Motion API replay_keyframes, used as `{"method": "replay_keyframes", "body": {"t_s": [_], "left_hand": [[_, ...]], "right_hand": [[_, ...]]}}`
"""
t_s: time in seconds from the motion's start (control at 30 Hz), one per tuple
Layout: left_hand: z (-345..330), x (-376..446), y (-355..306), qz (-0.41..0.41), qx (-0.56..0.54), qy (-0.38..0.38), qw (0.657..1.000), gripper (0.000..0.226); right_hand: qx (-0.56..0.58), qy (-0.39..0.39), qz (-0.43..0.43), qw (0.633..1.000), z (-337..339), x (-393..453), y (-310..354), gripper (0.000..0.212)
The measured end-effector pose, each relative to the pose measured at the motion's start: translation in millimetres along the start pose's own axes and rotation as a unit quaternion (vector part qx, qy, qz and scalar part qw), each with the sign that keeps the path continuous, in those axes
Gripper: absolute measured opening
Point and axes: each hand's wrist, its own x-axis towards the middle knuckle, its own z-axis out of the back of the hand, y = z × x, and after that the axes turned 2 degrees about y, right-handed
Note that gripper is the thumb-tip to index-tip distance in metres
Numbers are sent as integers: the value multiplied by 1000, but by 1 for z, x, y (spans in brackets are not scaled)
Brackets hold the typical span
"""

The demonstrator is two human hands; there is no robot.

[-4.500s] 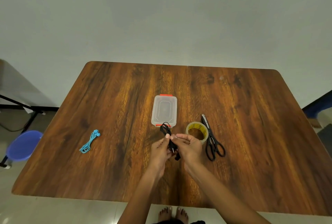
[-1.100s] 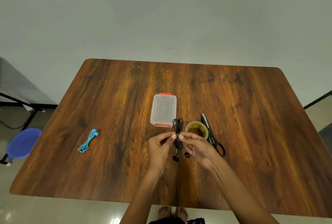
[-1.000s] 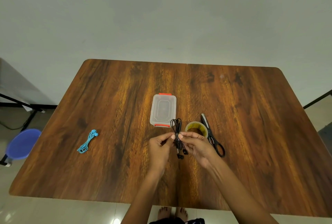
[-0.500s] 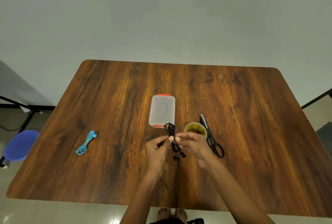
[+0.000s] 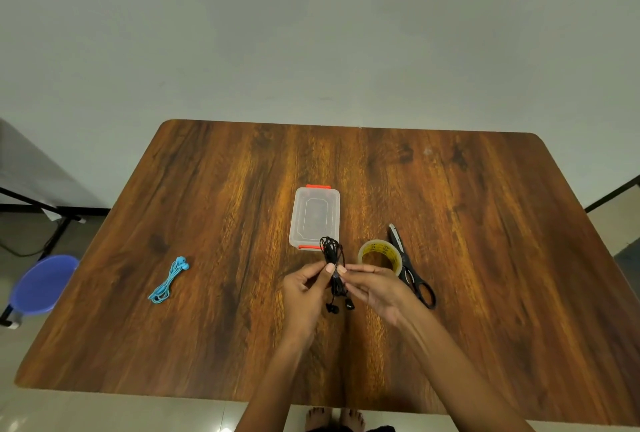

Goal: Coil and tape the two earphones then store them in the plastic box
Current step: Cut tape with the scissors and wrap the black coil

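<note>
Black earphones: a thin black cord [image 5: 333, 260] gathered into a narrow bundle of loops, loop end pointing away from the person, two small black earbuds dangling at the near end.
Left hand: the left hand [image 5: 304, 289] pinches the bundle at its middle from the left, thumb and forefinger tips curled onto the cord.
Right hand: the right hand [image 5: 375, 287] pinches the same spot from the right, its fingertips meeting those of the left hand on the cord.
Bundle relative to grip: held above the brown wood-grain table [image 5: 221, 223]; loops rise beyond the fingertips, earbuds hang below them, between the two palms.
Plastic box: a clear rectangular box with orange clips [image 5: 314, 217], lid on, just beyond the grip; the loops overlap its near edge in this view.
Blue earphones: a light-blue coiled bundle [image 5: 168, 281] lying on the table well to the left of the grip.
Tape roll: a yellowish clear roll [image 5: 380, 255] just right of the grip, beyond the right hand.
Scissors: black-handled scissors [image 5: 408, 267] lying beside the roll, further right.
</note>
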Motion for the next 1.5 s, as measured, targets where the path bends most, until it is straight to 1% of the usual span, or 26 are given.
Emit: {"method": "replay_keyframes", "body": {"t_s": [0.13, 0.2, 0.27, 0.33, 0.4, 0.5, 0.6, 0.73, 0.87, 1.0, 1.07, 1.13, 1.2, 1.33, 1.43, 1.47, 1.5], "left_hand": [[-1, 2, -2, 18, -12, 18, 1000, 17], [-1, 1, -1, 29, -18, 29, 999, 19], [-2, 1, -2, 26, -32, 22, 999, 17], [-3, 2, -4, 21, -56, -3, 998, 14], [-5, 2, -3, 28, -75, -20, 997, 14], [-5, 3, 0, 31, -78, -31, 996, 15], [-6, 2, 0, 25, -87, -29, 995, 16], [-5, 2, -1, 19, -79, -29, 996, 16], [-6, 3, -2, 16, -68, -43, 997, 14], [-6, 3, -2, 18, -46, -44, 998, 15], [-5, 3, -4, 20, -44, -35, 998, 16], [-5, 3, -6, 21, -38, -10, 999, 18], [-4, 4, -8, 33, -35, 17, 999, 19], [0, 8, -9, 61, -46, 47, 996, 24], [0, 9, -7, 64, -70, 45, 994, 26], [-1, 9, -7, 64, -76, 39, 994, 28], [-2, 9, -6, 63, -79, 34, 994, 30]], "right_hand": [[31, 23, -35, 999, 2, -2, 5, 15], [18, 27, -26, 999, 2, -4, 7, 21], [-26, -6, 31, 999, 0, -5, 6, 36], [-64, -61, 110, 990, -3, -6, 1, 46], [-105, -85, 174, 975, -5, -7, -3, 40], [-163, -62, 228, 958, -7, -9, -5, 29], [-184, -45, 249, 950, -8, -8, -5, 28], [-208, -33, 265, 941, -9, -7, -6, 17], [-227, -26, 268, 936, -10, -6, -4, 12], [-237, -8, 249, 939, -9, -6, -1, 9], [-225, 4, 216, 950, -6, -5, 3, 11], [-204, 15, 168, 964, -4, -5, 5, 9], [-167, 28, 108, 980, -1, -6, 6, 5], [-60, 84, 6, 995, 4, -6, 10, 12], [7, 106, -35, 994, 8, -4, 10, 28], [14, 108, -44, 993, 8, -4, 9, 28], [18, 105, -52, 993, 8, -3, 8, 22]]}}
